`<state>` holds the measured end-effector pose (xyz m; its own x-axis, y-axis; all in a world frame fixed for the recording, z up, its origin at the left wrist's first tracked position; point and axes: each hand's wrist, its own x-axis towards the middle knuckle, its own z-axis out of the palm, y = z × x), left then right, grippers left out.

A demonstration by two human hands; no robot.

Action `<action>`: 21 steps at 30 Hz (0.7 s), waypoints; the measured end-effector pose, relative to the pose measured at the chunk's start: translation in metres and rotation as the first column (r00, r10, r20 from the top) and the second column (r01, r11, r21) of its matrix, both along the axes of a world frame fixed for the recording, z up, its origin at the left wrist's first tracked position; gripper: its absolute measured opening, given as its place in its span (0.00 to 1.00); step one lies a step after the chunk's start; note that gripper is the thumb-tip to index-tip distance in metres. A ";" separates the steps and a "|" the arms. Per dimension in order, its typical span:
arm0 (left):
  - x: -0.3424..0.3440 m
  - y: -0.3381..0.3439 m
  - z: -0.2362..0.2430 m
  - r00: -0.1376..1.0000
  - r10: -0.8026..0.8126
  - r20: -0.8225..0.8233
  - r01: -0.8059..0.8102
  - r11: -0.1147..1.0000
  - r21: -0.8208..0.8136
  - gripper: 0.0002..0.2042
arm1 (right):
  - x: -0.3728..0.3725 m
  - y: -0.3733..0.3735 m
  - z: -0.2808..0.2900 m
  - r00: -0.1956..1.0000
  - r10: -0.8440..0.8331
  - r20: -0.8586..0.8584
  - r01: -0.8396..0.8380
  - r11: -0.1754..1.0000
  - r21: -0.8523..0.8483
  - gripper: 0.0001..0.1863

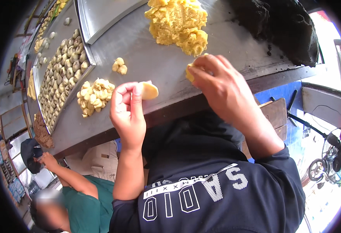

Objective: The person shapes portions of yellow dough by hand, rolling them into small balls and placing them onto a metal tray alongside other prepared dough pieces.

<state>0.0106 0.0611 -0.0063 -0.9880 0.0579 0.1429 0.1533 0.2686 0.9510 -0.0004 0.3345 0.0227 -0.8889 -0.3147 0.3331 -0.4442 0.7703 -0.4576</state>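
My left hand (127,108) pinches a flat, rounded piece of yellow dough (150,90) between thumb and fingers, above the table's near edge. To the right, my right hand (223,83) has its fingers closed on a lump of yellow dough (190,73), mostly covered by the fingers. Beyond it lies a big, rough mound of yellow dough (176,25). A heap of small yellow dough pieces (95,97) sits left of my left hand. Just past that hand is a small cluster of dough balls (119,66).
A metal tray (91,59) at the left holds rows of pale, dark-centred dough balls. Another tray (100,23) stands behind. A large dark mass (277,31) rests at the table's far right. A co-worker in a green shirt (86,206) is at the lower left.
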 end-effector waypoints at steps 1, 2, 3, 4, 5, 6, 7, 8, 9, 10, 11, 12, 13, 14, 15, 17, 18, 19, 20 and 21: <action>-0.002 0.007 0.005 0.993 0.072 0.089 -0.080 0.993 0.092 0.16 | 0.000 -0.004 -0.001 0.996 0.065 0.053 -0.060 0.994 -0.093 0.18; -0.003 0.011 0.007 0.974 0.134 0.184 -0.166 0.971 0.174 0.18 | -0.001 -0.010 -0.002 0.986 0.135 0.099 -0.115 0.975 -0.189 0.17; -0.003 0.011 0.007 0.959 0.116 0.257 -0.172 0.964 0.204 0.23 | -0.001 -0.024 -0.002 0.982 0.184 0.050 -0.156 0.926 -0.343 0.07; -0.003 0.018 0.010 0.961 0.104 0.257 -0.161 0.964 0.210 0.23 | -0.001 -0.034 -0.001 0.984 0.178 0.011 -0.159 0.907 -0.389 0.06; -0.003 0.028 0.016 0.962 0.009 0.272 -0.108 0.931 0.350 0.25 | -0.004 -0.041 -0.003 0.989 0.145 -0.012 -0.140 0.933 -0.331 0.07; -0.001 0.032 0.020 0.959 -0.075 0.274 -0.068 0.877 0.477 0.27 | -0.007 -0.048 -0.006 0.992 0.123 -0.039 -0.129 0.952 -0.279 0.08; 0.000 0.028 0.022 0.969 -0.113 0.218 0.013 0.910 0.415 0.29 | -0.012 -0.051 -0.009 0.990 0.091 -0.109 -0.120 0.944 -0.306 0.11; -0.003 0.028 0.028 0.964 -0.097 0.247 -0.038 0.870 0.492 0.27 | -0.012 -0.049 -0.009 0.990 0.089 -0.110 -0.119 0.944 -0.306 0.11; -0.007 0.019 0.022 0.991 -0.058 0.120 0.022 0.959 0.283 0.26 | -0.014 -0.048 -0.008 0.984 0.127 -0.127 -0.170 0.890 -0.422 0.11; -0.012 0.005 0.009 0.999 -0.050 -0.010 0.050 0.998 0.049 0.24 | -0.015 -0.048 -0.006 0.976 0.162 -0.144 -0.214 0.818 -0.534 0.12; -0.020 -0.018 -0.008 0.978 -0.149 -0.145 0.102 0.952 -0.290 0.19 | -0.013 -0.051 -0.003 0.976 0.179 -0.128 -0.219 0.794 -0.567 0.11; -0.021 -0.014 -0.006 0.978 -0.151 -0.142 0.104 0.951 -0.291 0.19 | -0.011 -0.053 -0.002 0.976 0.190 -0.108 -0.217 0.771 -0.598 0.09; -0.021 -0.007 -0.002 0.971 -0.155 -0.180 0.078 0.924 -0.374 0.15 | -0.010 -0.052 -0.005 0.968 0.240 -0.068 -0.239 0.815 -0.529 0.09; -0.022 0.000 0.002 0.962 -0.162 -0.219 0.047 0.890 -0.453 0.11 | -0.009 -0.051 -0.007 0.958 0.285 -0.024 -0.264 0.850 -0.456 0.09; -0.024 0.006 0.002 0.956 -0.139 -0.258 0.008 0.892 -0.453 0.10 | -0.010 -0.048 -0.011 0.951 0.306 -0.029 -0.285 0.840 -0.462 0.09; -0.031 0.009 0.002 0.960 -0.148 -0.238 0.034 0.903 -0.428 0.11 | -0.003 -0.053 -0.010 0.953 0.293 -0.083 -0.302 0.873 -0.384 0.10; -0.034 0.011 0.000 0.963 -0.164 -0.214 0.065 0.912 -0.405 0.11 | 0.002 -0.056 -0.010 0.951 0.278 -0.135 -0.307 0.901 -0.306 0.12; -0.038 0.009 -0.001 0.950 -0.228 -0.216 0.125 0.906 -0.405 0.13 | 0.007 -0.059 -0.011 0.942 0.290 -0.171 -0.324 0.918 -0.230 0.14; -0.036 0.011 0.001 0.950 -0.228 -0.212 0.128 0.907 -0.401 0.13 | 0.006 -0.057 -0.014 0.943 0.289 -0.165 -0.322 0.919 -0.228 0.14; -0.034 0.014 0.006 0.945 -0.244 -0.220 0.153 0.920 -0.362 0.12 | 0.003 -0.054 -0.016 0.937 0.306 -0.171 -0.346 0.885 -0.311 0.14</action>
